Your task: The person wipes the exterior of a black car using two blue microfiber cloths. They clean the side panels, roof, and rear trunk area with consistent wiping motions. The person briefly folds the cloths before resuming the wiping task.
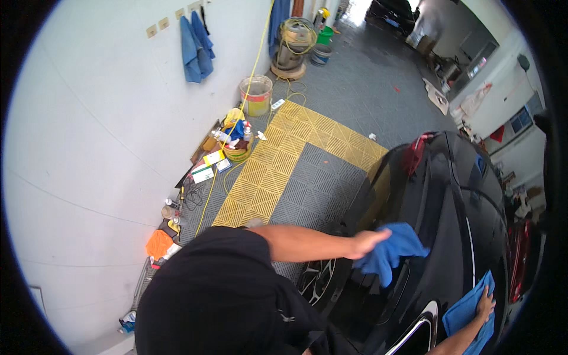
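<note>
My left hand [372, 243] holds a crumpled blue cloth [395, 250] at the rear side of a black car [437, 226], above its rear wheel [318, 280]. The cloth hangs from my fingers; whether it touches the paint is unclear. Farther right, my right hand [486, 304] is pressed on a second, folded blue cloth [463, 313], which lies on the car's upper body beyond the chrome window trim [419, 330]. My black-clad torso hides part of the floor and the car's near side.
Along the white wall stand a bucket of spray bottles and cloths [237, 151], a larger bucket [256, 95] and a vacuum cleaner [290, 46]. A yellow hose or cord [253, 73] crosses the view. Grey and yellow grid tiles [262, 182] cover the floor.
</note>
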`<state>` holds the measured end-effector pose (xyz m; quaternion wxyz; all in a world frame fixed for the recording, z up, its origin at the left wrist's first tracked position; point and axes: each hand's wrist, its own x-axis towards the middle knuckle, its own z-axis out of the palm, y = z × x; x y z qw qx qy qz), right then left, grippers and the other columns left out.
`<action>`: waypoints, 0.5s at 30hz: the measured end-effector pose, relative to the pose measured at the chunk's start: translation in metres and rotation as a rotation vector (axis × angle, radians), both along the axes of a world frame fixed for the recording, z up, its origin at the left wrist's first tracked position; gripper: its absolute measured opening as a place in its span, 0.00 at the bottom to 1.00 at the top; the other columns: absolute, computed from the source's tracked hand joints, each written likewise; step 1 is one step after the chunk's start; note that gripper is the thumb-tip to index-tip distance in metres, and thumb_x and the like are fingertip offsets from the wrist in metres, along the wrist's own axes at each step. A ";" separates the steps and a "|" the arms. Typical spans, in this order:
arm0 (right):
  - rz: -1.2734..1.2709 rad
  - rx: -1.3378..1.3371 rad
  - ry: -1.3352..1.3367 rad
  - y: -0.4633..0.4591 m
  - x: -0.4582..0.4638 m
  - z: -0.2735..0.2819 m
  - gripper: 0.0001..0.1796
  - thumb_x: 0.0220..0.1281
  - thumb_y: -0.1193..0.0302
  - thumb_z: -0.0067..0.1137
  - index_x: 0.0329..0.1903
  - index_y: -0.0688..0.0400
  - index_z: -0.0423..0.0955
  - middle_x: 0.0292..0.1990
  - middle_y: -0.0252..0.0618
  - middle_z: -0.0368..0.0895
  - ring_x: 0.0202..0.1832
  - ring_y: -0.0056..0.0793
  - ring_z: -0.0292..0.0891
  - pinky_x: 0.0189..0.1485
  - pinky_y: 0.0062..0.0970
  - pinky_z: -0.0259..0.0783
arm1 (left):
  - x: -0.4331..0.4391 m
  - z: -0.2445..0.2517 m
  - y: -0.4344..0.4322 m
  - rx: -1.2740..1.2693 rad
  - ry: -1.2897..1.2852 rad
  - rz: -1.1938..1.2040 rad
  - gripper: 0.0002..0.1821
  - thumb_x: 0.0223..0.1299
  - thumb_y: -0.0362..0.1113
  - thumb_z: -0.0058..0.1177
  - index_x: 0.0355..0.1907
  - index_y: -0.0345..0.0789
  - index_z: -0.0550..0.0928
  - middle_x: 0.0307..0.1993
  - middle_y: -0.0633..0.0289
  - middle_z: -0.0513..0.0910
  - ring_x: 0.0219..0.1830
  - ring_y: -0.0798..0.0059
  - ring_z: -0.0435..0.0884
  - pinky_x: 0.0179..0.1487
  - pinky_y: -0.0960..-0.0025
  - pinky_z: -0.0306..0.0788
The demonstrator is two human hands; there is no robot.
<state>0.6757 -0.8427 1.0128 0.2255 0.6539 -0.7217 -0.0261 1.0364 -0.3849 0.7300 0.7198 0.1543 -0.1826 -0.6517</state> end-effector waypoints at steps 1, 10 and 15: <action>0.011 -0.151 0.111 0.010 0.017 0.001 0.42 0.77 0.31 0.44 0.81 0.42 0.67 0.77 0.45 0.69 0.72 0.51 0.74 0.72 0.66 0.66 | 0.019 -0.004 0.041 0.068 0.106 0.121 0.38 0.82 0.62 0.48 0.76 0.33 0.73 0.73 0.52 0.78 0.72 0.57 0.78 0.80 0.50 0.66; 1.682 0.851 -0.754 0.374 0.405 -0.129 0.18 0.80 0.65 0.56 0.60 0.62 0.85 0.56 0.51 0.89 0.59 0.42 0.86 0.65 0.36 0.77 | 0.149 0.042 0.337 -0.082 0.270 0.885 0.37 0.66 0.43 0.51 0.76 0.29 0.69 0.72 0.45 0.77 0.72 0.45 0.76 0.79 0.41 0.65; 1.211 1.988 -1.414 0.688 0.545 -0.253 0.12 0.78 0.69 0.66 0.55 0.64 0.82 0.52 0.37 0.85 0.50 0.21 0.79 0.55 0.26 0.76 | 0.203 0.051 0.421 0.247 -0.307 1.150 0.34 0.68 0.38 0.51 0.75 0.28 0.70 0.68 0.53 0.80 0.70 0.59 0.78 0.77 0.55 0.68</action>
